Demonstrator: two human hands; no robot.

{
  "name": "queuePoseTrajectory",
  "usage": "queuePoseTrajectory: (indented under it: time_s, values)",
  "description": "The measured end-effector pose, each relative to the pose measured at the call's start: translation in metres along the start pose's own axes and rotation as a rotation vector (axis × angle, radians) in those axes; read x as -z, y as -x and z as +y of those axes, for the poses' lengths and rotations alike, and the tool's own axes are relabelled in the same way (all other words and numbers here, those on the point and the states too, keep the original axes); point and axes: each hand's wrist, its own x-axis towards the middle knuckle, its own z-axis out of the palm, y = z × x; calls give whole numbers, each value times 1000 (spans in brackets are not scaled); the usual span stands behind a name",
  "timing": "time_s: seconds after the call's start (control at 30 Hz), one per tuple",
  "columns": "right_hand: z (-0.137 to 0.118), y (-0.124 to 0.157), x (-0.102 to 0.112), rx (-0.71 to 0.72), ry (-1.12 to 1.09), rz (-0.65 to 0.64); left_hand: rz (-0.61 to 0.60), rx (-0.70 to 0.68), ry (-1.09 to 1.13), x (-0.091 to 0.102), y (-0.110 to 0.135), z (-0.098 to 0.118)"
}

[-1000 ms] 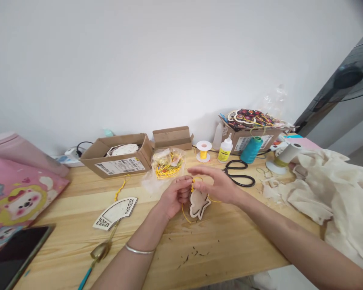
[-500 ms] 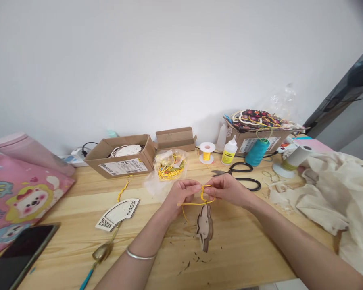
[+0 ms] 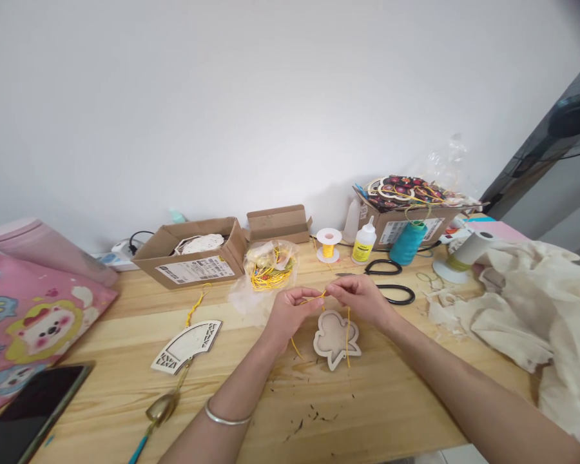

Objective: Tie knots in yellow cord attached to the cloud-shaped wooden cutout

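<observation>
My left hand (image 3: 290, 312) and my right hand (image 3: 360, 298) meet over the middle of the wooden table (image 3: 251, 412), both pinching a thin yellow cord (image 3: 348, 335). The cord is stretched between the fingertips, and its ends hang down. A flat wooden cut-out (image 3: 335, 338) hangs from the cord just below my hands, its face turned towards me. A silver bangle sits on my left wrist.
A fan-shaped wooden piece (image 3: 187, 344) and a phone (image 3: 29, 412) lie at the left. Cardboard boxes (image 3: 193, 258), a bag of yellow cord (image 3: 269, 270), a small spool (image 3: 328, 243), a glue bottle (image 3: 364, 241), scissors (image 3: 391, 283), teal thread (image 3: 408, 241) and cream cloth (image 3: 526, 316) lie behind and right.
My right hand closed onto the cord and both hands drew it taut. The wooden cut-out swung edge-on, then turned to face me again just below the hands.
</observation>
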Motion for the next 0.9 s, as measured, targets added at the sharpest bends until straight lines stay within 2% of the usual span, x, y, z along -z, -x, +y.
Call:
queuePoseTrajectory:
  time_s: [0.3, 0.43, 0.53, 0.67, 0.77, 0.9]
  values:
    - [1, 0, -2, -38, -139, 74, 21, -35, 4, -3, 0, 0]
    - [2, -2, 0, -59, -198, 70, 18, -26, 4, -3, 0, 0]
    - [-1, -2, 7, -88, -309, 17, 44, -33, 3, -1, -1, -1]
    - [-8, 2, 14, -184, -475, -155, 99, -66, 1, 0, -3, -5]
    - [-10, 3, 12, -220, -379, -179, 108, -98, -3, -1, -4, -7]
    - [-3, 0, 4, -147, -173, -66, 92, -123, -24, -4, -4, -7]
